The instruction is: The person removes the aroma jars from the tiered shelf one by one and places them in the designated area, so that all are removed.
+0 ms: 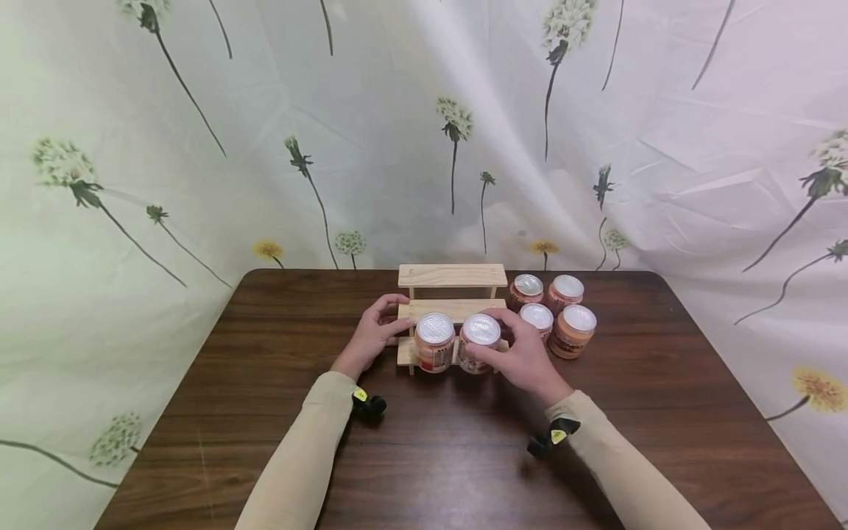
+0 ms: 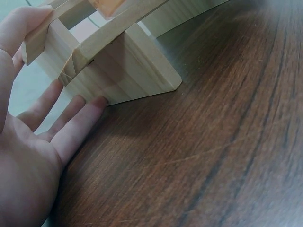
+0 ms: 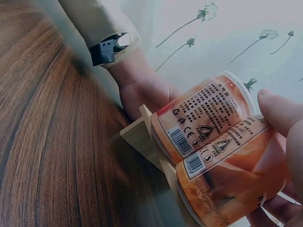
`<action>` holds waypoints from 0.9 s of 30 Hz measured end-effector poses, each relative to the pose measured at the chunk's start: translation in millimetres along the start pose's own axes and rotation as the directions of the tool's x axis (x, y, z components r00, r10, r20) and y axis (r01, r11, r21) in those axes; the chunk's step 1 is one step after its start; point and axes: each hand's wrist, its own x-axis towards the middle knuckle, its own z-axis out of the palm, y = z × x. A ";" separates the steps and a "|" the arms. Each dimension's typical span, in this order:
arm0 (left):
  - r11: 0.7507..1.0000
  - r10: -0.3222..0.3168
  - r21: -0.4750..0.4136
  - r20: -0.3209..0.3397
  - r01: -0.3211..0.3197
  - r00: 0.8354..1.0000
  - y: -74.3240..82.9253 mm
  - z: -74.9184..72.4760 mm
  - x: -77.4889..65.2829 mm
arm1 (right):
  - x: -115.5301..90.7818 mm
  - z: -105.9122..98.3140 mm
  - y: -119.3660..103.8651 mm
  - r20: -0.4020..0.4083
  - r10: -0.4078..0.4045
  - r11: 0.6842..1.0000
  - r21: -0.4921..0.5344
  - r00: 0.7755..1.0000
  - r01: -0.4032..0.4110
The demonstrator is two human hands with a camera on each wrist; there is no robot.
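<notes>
Two jars (image 1: 435, 357) at rack (image 1: 457, 305) front edge; wide tabletop (image 1: 291, 346) leftward.

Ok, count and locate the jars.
6: left jar and gripped jar at the lowest shelf of the rack; four jars on the table right of it, two behind two.

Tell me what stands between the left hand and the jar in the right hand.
The other jar on the lowest wooden shelf, as the head view shows: it stands between the left hand and the gripped jar.
</notes>
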 end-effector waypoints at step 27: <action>1.000 -0.004 0.004 -0.010 0.004 1.000 0.1 -0.1 -0.3 | -27.9 -38.9 -4.4 -0.076 0.040 0.999 -0.032 0.996 -0.043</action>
